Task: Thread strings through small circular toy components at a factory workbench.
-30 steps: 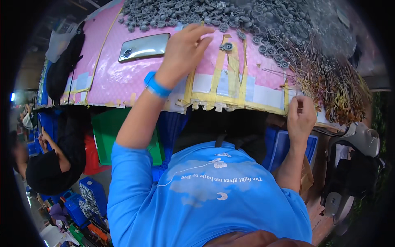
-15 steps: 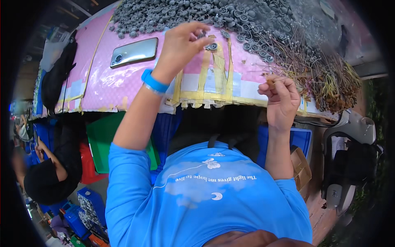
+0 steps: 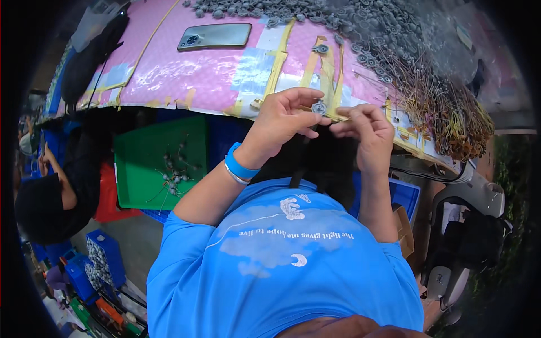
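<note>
My left hand (image 3: 287, 119) pinches a small grey rose-shaped flower head (image 3: 319, 107) between thumb and fingers, above the table's near edge. Close beside it on the right, my right hand (image 3: 366, 130) is closed at the fingertips on a thin stem with a brownish end, only partly visible. The two hands nearly meet at the flower head. Another grey flower head (image 3: 321, 49) lies on the taped part of the table, beyond my hands. At the back is a heap of grey flower heads (image 3: 332, 25), and to its right a bundle of thin wire stems (image 3: 451, 112) with brown, leafy ends.
A phone (image 3: 215, 37) lies on the pink table covering (image 3: 169, 73). Below the table's edge at left, a green tray (image 3: 135, 163) holds several stemmed flowers. A blue bin (image 3: 406, 191) and a carton (image 3: 403, 231) stand low at right. Another person (image 3: 48, 197) is at far left.
My left hand has come back from the heap toward me with a flower head. My right hand has moved left to meet it. The view has shifted, showing more of the green tray.
</note>
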### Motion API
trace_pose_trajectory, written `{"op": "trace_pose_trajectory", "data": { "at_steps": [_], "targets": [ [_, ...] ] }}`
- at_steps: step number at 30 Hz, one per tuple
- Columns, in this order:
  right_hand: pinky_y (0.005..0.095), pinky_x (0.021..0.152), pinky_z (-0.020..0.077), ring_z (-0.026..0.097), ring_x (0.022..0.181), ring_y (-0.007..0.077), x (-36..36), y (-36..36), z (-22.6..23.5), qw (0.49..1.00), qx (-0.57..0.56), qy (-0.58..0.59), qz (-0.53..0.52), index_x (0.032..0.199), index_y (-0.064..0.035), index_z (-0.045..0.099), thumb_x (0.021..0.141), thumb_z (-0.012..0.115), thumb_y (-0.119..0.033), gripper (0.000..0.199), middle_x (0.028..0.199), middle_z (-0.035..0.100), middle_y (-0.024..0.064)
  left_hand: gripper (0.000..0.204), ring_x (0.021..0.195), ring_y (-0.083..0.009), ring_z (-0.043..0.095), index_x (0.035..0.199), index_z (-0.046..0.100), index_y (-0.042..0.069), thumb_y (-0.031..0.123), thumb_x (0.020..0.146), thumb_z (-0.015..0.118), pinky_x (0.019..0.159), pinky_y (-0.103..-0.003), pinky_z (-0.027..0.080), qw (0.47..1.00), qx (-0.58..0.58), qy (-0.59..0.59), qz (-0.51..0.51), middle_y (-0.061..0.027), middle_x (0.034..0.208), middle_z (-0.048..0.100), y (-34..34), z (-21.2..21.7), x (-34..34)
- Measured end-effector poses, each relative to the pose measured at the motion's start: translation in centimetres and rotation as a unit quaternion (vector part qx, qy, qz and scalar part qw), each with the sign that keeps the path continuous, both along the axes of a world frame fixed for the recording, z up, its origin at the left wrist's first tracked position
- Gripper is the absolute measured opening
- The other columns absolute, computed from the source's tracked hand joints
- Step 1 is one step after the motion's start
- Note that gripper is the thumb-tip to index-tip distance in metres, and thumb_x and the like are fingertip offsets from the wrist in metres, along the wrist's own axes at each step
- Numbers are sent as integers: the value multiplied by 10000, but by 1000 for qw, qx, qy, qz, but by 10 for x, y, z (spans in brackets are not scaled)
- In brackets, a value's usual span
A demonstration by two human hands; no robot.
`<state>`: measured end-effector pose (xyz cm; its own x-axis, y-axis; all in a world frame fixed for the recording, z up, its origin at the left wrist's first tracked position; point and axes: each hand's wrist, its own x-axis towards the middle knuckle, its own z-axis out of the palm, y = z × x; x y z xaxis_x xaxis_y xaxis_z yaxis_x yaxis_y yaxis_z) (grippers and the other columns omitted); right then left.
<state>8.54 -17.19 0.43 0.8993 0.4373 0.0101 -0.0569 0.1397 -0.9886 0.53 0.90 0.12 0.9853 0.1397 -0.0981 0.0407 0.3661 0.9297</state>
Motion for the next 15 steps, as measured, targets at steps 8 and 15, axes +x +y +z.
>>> {"op": "trace_pose_trajectory", "data": {
  "at_steps": [8, 15],
  "targets": [
    [277, 603, 581, 714, 687, 208, -17, -24, 6, 993, 42, -1, 107, 992, 27, 553, 995, 550, -104, 131, 948, 705, 219, 480, 1038, -237, 687, 1323, 529, -43, 27, 863, 645, 726, -296, 620, 997, -18, 10, -78, -145, 1196, 625, -10, -9, -1],
    [256, 596, 566, 709, 681, 187, -26, -22, 5, 993, -25, 15, 115, 988, 33, 580, 983, 576, -106, 139, 928, 713, 192, 544, 1074, -240, 670, 1361, 490, -44, 48, 841, 624, 707, -318, 630, 993, -72, -50, -78, -150, 1244, 601, -9, 1, -5]
  ]
}}
